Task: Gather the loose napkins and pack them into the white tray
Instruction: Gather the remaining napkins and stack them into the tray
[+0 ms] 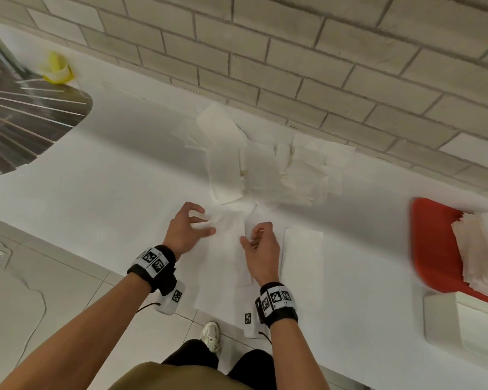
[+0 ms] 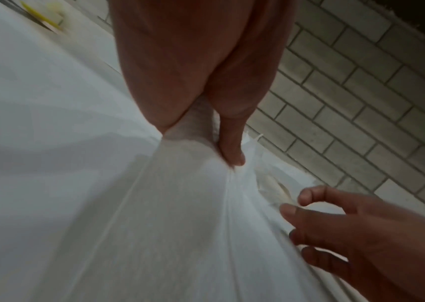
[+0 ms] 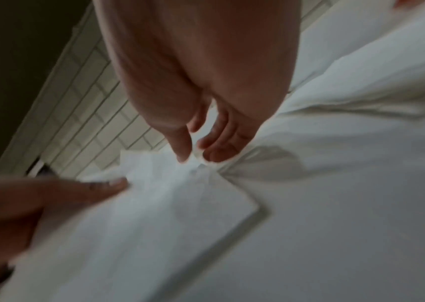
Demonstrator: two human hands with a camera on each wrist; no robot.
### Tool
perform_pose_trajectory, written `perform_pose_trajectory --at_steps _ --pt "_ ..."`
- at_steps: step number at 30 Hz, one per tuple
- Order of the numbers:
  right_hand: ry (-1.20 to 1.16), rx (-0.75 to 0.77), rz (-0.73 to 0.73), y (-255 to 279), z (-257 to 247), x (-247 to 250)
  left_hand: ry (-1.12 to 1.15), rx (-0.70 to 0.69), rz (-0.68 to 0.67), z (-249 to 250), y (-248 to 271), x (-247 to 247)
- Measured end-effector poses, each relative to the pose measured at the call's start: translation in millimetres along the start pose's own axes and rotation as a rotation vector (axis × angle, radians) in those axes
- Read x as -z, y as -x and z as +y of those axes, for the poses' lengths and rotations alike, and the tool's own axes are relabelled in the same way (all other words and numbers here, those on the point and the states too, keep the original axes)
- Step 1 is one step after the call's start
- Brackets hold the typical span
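Observation:
Loose white napkins (image 1: 268, 167) lie in a heap on the white counter against the brick wall. Nearer me, a large napkin sheet (image 1: 226, 243) is spread out flat. My left hand (image 1: 203, 220) claws at its left part, and in the left wrist view the paper (image 2: 195, 204) bunches up between the thumb and fingers (image 2: 231, 151). My right hand (image 1: 250, 240) pinches a fold of the same sheet (image 3: 170, 194) between thumb and forefinger (image 3: 182, 151). A folded napkin (image 1: 302, 249) lies just right of that hand. The white tray (image 1: 440, 302) sits at the counter's lower right.
A red tray (image 1: 426, 243) at the right holds a stack of napkins (image 1: 479, 249). A metal sink (image 1: 26, 122) is set in the counter at the far left, with a yellow object (image 1: 57, 68) behind it. The counter's front edge runs under my wrists.

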State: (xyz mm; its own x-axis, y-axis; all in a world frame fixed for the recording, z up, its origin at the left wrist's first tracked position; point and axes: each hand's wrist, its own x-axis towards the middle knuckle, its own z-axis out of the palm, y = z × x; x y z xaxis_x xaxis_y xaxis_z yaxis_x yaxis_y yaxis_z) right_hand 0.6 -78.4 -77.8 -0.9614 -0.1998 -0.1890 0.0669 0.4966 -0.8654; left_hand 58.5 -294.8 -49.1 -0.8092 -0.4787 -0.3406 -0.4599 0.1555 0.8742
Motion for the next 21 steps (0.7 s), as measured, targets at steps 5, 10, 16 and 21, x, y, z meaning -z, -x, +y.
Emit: perform_pose_trajectory --at_steps 5,10,16,21 --pt "0.167 -0.052 -0.118 2 -4 -11 0.089 -0.057 -0.086 14 8 -9" --pt "-0.325 -0.087 0.012 15 -30 20 0.178 -0.128 -0.068 37 15 -12" --pt "-0.378 0.002 0.303 46 -31 109 0.269 -0.114 -0.012 50 26 -3" --pt "0.095 -0.016 0.271 20 19 145 0.246 -0.176 -0.127 58 42 -19"
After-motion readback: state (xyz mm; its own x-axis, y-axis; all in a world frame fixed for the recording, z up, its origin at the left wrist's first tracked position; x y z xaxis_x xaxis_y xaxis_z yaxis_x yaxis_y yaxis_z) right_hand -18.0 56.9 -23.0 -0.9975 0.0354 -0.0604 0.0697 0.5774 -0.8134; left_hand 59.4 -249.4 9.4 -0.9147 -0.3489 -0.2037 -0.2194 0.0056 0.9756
